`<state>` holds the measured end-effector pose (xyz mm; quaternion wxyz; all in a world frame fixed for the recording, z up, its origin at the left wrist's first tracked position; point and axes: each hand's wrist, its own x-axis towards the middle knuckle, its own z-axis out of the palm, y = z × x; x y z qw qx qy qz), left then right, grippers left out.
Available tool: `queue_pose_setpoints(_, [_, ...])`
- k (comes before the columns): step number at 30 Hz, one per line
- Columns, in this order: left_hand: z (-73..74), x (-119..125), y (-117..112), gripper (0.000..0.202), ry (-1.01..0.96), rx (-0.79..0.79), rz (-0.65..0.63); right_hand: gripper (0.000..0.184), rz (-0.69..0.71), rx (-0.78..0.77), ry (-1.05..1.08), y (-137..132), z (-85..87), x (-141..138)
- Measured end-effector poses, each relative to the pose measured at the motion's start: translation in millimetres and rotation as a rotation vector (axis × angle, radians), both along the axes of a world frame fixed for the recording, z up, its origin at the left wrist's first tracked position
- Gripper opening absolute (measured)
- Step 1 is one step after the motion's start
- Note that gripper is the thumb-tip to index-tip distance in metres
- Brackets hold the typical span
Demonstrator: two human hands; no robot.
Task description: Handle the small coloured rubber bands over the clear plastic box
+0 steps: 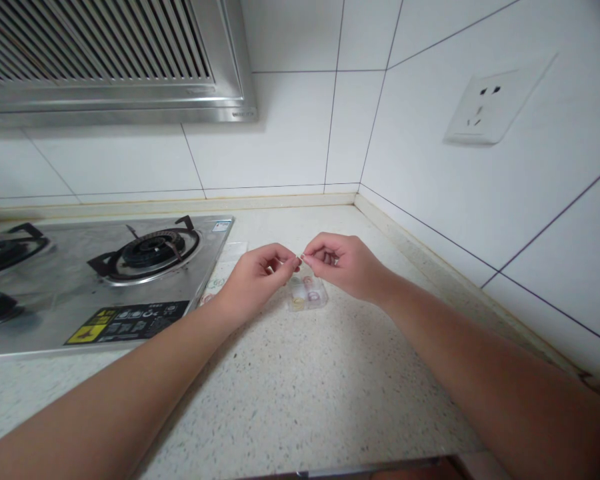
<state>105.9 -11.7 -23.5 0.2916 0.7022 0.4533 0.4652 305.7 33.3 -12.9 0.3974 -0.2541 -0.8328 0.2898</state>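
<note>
Above the speckled worktop, my left hand (263, 272) and my right hand (347, 265) meet fingertip to fingertip. Each one is closed in a pinch. Something tiny and pale shows between the fingertips, too small to name. Just below them sits a small clear plastic box (307, 301) with compartments, holding little coloured loops in yellow, purple, red and green. Part of its far side is hidden by my fingers. Left of my left hand, partly covered by it, lies a clear, flat piece (216, 285) with green and reddish loops.
A steel gas hob (40, 273) with black pan supports (150, 250) takes up the left side. Over it hangs a range hood (115, 100). White tiled walls meet in a corner behind the worktop (300, 393), and a socket (483, 110) is on the right wall.
</note>
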Motion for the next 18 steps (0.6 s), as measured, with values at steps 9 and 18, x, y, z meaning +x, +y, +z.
queue_pose_setpoints(9, [-1.8,-0.5,1.5,0.021,-0.001,0.0,0.001,0.015,0.009,-0.024,0.003,-1.9,1.9,-0.4])
queue_pose_setpoints(18, [-1.8,-0.7,1.3,0.022,-0.003,0.01,0.016,0.015,0.01,-0.036,0.01,-2.7,3.1,0.2])
